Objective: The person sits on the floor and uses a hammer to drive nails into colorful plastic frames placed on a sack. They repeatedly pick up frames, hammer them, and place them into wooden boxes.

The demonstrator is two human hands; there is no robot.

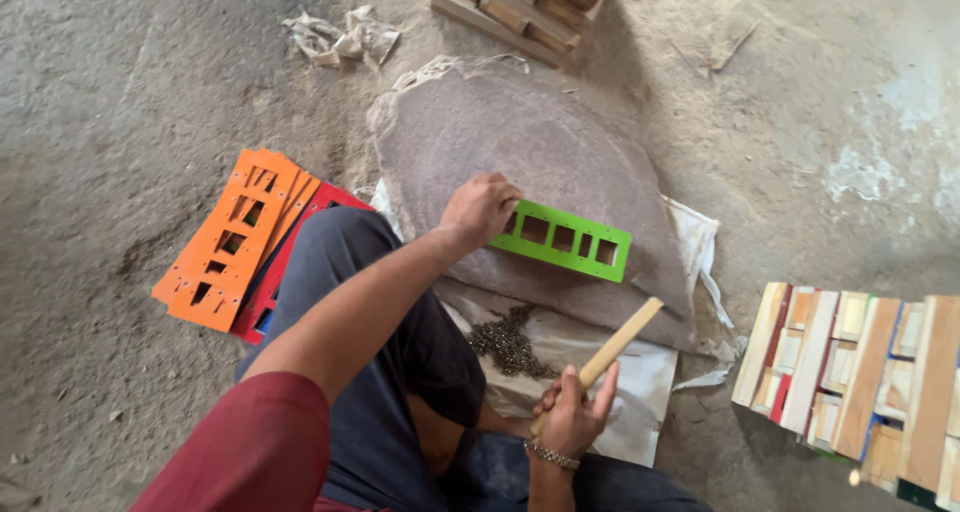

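Note:
My left hand [480,209] presses on the left end of a green strip [565,239] with several square cut-outs. The strip lies flat on a big rounded stone slab [520,142]. My right hand [572,412] is closed around a pale wooden stick [615,344], which angles up and to the right, its tip near the slab's front edge. A small heap of dark nails or tacks [512,342] lies on white sacking [620,372] between my two hands, just below the slab.
A stack of orange cut-out strips [232,240] over red ones [268,290] lies on the concrete floor at my left knee. Stacked painted wooden frames [860,372] stand at the right. Wooden pieces [530,2] and crumpled paper [340,37] lie beyond the slab.

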